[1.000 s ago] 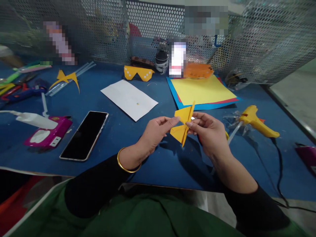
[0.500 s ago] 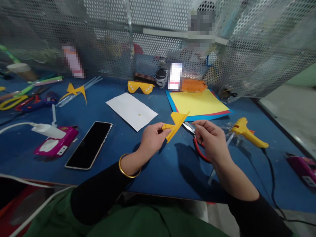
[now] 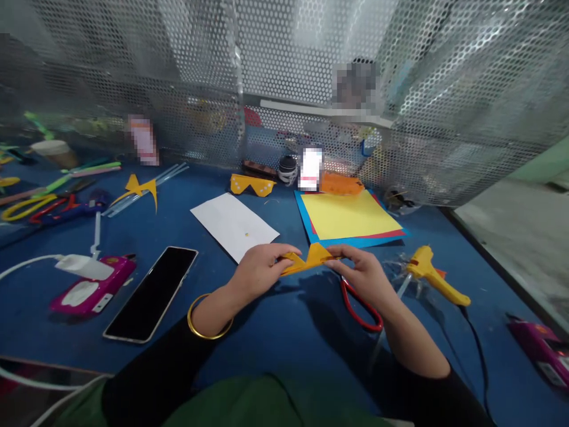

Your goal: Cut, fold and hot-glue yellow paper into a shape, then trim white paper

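A folded yellow paper piece (image 3: 315, 256) is held above the blue table, stretched between both hands. My left hand (image 3: 263, 267) pinches its left end, and my right hand (image 3: 361, 271) pinches its right end. Red-handled pliers or scissors (image 3: 362, 308) lie under my right hand, which hides their front part. Behind my left hand is a white sheet (image 3: 233, 222) with a tiny speck on it. A yellow mask shape with white dots (image 3: 252, 185) lies farther back. Yellow, red and blue sheets (image 3: 351, 216) are stacked behind my right hand.
On the left are a black-screened phone (image 3: 153, 293), a magenta power strip (image 3: 95, 284), yellow paper scraps (image 3: 141, 188), clear sticks and tools. A yellow glue gun (image 3: 435, 279) with its cable lies at right. A perforated metal screen (image 3: 178, 77) stands behind the table.
My right hand has come in and taken hold of the paper's right end. The paper has turned from a steep slant to nearly level. The view has tilted upward.
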Available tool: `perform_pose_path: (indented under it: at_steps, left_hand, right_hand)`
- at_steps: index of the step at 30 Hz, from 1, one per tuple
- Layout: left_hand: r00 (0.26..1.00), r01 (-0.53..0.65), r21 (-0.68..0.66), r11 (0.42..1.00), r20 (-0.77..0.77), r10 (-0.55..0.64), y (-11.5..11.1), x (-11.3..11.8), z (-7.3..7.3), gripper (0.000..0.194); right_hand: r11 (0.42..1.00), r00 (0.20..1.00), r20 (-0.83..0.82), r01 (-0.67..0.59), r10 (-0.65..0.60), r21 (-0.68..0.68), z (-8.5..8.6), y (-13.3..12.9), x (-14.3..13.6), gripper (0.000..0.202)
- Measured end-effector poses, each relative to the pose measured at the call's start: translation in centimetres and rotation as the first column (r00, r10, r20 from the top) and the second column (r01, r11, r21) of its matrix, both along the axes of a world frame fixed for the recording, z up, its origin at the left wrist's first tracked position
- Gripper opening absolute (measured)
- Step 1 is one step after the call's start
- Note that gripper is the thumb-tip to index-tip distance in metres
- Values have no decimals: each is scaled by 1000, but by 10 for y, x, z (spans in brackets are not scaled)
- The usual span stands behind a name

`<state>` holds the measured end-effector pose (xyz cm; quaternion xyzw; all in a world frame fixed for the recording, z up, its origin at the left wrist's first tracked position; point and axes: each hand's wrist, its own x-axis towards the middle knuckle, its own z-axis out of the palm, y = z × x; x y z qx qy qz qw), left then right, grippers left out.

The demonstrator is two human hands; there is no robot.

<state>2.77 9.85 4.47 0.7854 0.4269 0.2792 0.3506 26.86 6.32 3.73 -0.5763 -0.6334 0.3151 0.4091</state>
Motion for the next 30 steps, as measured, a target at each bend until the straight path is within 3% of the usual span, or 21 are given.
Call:
perform_pose_path:
  at_steps: [2,4,6,7,9,11,15,20,24,30]
  left_hand:
    - [995,-72,-59,996,59,75,1,0,-3,29]
    - [944,-245,-113,963,201,264,1,3,-6,39]
    - [794,-397,-226,890,401,456,-3,9,-7,55]
    - [712,-413,-323,851,468,523,-6,13,-7,56]
    - [631,-295,-531,795,517,579,-15,23,-8,46]
    - [661,-125,-693,710,475,581,-26,34,-9,37]
    - [597,44,-829,557,469,651,-40,48,-12,40]
    - [521,-21,-825,565,473,710,-39,47,-14,36]
    - [532,-13,-817,576,482,696,-39,45,-12,32]
    - [555,84,-850,520,473,684,-42,45,-12,25]
  right_hand:
    - [999,1000,-26,4,-5,-38,-5,-2,0,15]
    - [997,997,-65,46,-50,-54,-7,-3,-1,15]
    - [993,988,-109,107,-113,-56,-7,-5,-4,18]
    - [989,981,-134,135,-142,-56,-7,-6,-7,20]
    - [984,965,-196,166,-176,-66,-6,-9,-14,21]
    - [984,954,-245,164,-176,-70,-6,-13,-24,20]
    - [992,980,-160,121,-116,27,-9,-20,-40,14]
    - [973,993,59,90,-105,210,-11,-25,-36,18]
    - [922,972,216,4,-96,388,-7,-26,-32,8]
    - [883,931,362,-127,-51,452,-10,-24,-37,11]
